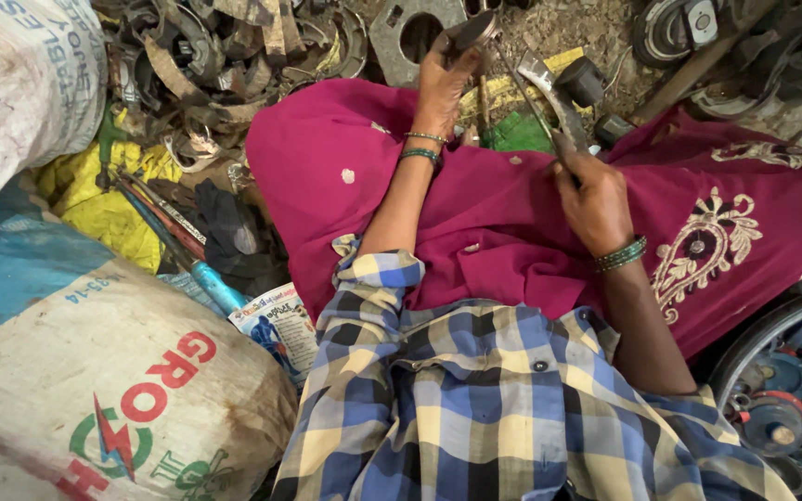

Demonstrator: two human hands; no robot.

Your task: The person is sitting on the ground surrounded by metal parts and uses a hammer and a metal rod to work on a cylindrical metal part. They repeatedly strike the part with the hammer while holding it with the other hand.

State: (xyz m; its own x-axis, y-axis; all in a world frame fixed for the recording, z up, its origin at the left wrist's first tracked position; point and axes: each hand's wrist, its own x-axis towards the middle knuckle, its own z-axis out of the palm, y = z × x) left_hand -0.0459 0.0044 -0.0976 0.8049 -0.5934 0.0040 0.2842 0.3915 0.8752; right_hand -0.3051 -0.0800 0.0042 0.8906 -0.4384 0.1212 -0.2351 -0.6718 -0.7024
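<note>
Over the magenta embroidered cloth [475, 213] spread across the lap, both hands work one metal part. Left hand [440, 88], reached far forward, is closed on a round dark metal piece [469, 31] at the top; right hand [596, 199], nearer the body, is curled shut around the lower end of a thin metal rod [523, 93] that runs up toward that piece. Whether rod and round piece are joined cannot be told. Judgement: steady work here wants the left grip firm and still while the right guides the rod, wrists clear of the loose cloth folds. Scrap metal rings and brackets [234, 46] lie heaped on the ground beyond. Woven sacks [95, 399] stand at left, their mouths and contents not visible. Screwdrivers [174, 237] lie beside a yellow bag [95, 199].
</note>
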